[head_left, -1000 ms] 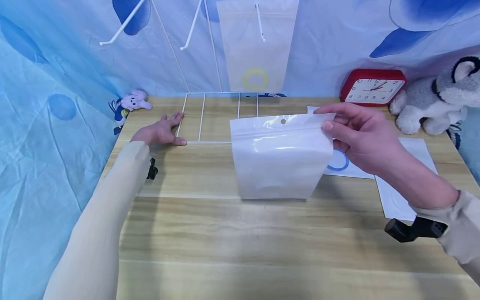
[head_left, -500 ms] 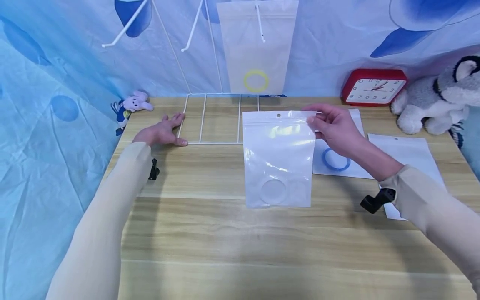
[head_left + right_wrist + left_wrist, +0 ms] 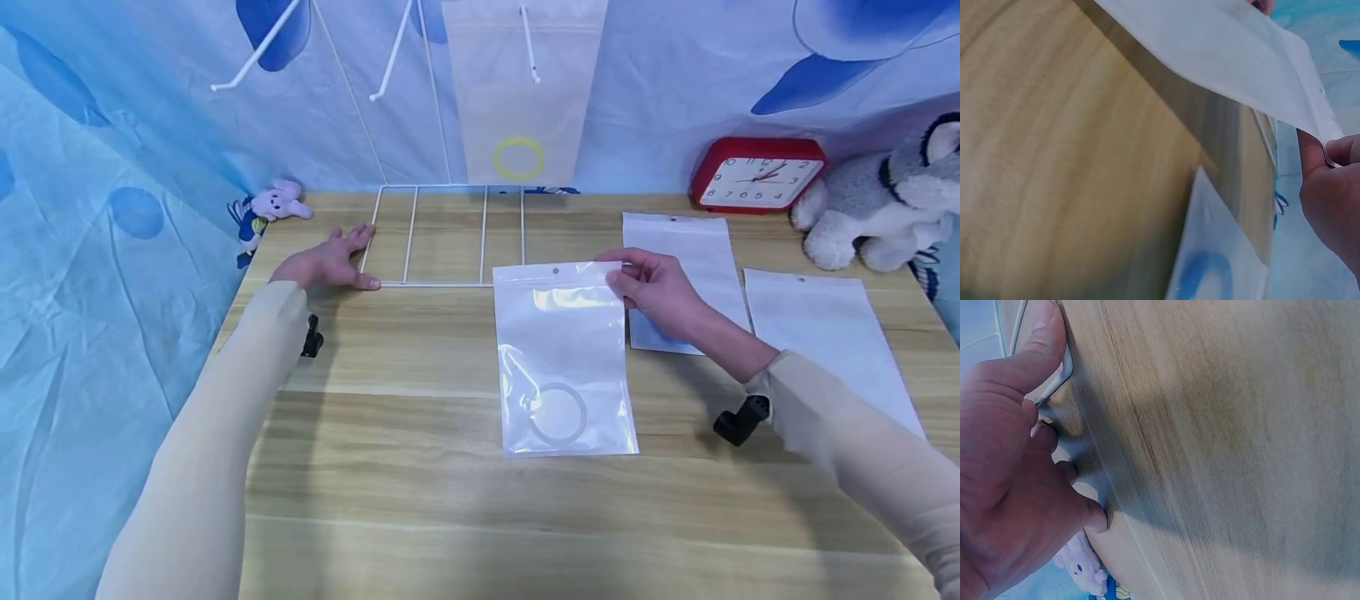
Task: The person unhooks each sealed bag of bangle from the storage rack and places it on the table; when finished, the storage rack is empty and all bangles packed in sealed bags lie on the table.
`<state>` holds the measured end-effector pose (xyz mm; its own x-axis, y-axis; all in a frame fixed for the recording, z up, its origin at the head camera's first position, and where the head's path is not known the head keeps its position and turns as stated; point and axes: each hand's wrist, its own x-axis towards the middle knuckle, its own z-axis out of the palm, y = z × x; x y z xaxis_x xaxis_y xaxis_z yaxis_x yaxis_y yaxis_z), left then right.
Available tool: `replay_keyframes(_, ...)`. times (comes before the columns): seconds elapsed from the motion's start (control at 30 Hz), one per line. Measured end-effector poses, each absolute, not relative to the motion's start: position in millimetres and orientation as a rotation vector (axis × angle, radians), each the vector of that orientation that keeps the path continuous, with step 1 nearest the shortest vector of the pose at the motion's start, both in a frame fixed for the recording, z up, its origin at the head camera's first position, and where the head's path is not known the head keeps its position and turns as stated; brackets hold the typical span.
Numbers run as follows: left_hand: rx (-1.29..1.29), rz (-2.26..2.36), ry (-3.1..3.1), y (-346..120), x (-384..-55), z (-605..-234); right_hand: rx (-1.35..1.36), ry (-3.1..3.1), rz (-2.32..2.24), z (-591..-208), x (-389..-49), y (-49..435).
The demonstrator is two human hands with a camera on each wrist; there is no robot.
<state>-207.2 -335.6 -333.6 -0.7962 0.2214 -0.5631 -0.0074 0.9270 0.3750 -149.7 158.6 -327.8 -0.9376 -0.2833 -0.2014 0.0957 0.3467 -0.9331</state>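
because the right hand (image 3: 660, 292) pinched the bag (image 3: 562, 333) only at one o'clock, it could twist; the left hand (image 3: 326, 260), spread apart, touched the rack (image 3: 435, 285) at nine o'clock.

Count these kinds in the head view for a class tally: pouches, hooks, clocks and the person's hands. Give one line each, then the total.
Pouches: 4
Hooks: 3
Clocks: 1
Hands: 2
Total: 10
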Motion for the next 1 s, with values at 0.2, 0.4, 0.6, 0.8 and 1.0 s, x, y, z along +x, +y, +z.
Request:
replay_keyframes(0.2, 0.15, 0.487, 2.453, -334.3, -206.3, -334.1, -0.224, 2.277, -1.603, -337.9, -145.3, 158.7)
replay_keyframes(0.4, 0.159, 0.487, 2.452, -333.9, -205.8, -335.4, -0.21, 2.275, -1.563, -348.0, -140.0, 157.6)
replay_keyframes(0.6, 0.179, 0.485, 2.451, -336.2, -203.8, -336.8, -0.317, 2.47, -1.403, -355.1, -140.1, 151.7)
replay_keyframes(0.8, 0.193, 0.472, 2.461, -336.4, -204.6, -336.2, -0.523, 2.669, -1.147, -354.5, -143.8, 146.3)
replay_keyframes(1.0, 0.172, 0.477, 2.465, -335.1, -205.4, -333.8, -0.585, 2.701, -0.886, -348.1, -149.0, 142.6)
